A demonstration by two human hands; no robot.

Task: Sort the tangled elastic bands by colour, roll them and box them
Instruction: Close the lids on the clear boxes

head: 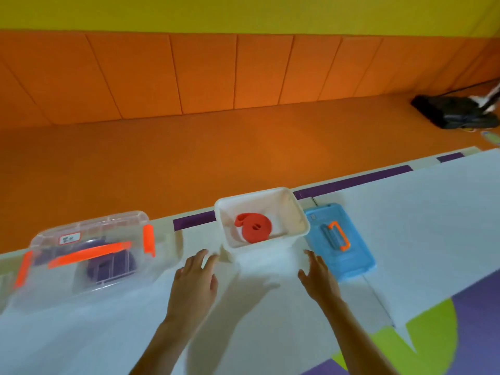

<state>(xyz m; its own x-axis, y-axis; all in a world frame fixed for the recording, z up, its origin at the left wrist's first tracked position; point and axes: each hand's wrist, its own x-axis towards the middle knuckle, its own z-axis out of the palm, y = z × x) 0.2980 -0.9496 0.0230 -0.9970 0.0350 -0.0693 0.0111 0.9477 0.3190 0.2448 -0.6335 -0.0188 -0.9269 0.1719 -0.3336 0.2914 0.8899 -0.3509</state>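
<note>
Flanking wht box (284, 210): clear box (108, 223), blue lid (349, 262).

2 slim bare forearms (173, 336) — left grip (196, 277) and right grip (319, 277) likewise bare.

Rolled red band (253, 230) lies in the open white box (290, 215)

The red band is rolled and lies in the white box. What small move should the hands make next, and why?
Probably the right hand should pick up the blue plastic lid with the orange handle lying beside it: the rolled red elastic band already sits in the open white plastic box, which has no lid on.
</note>
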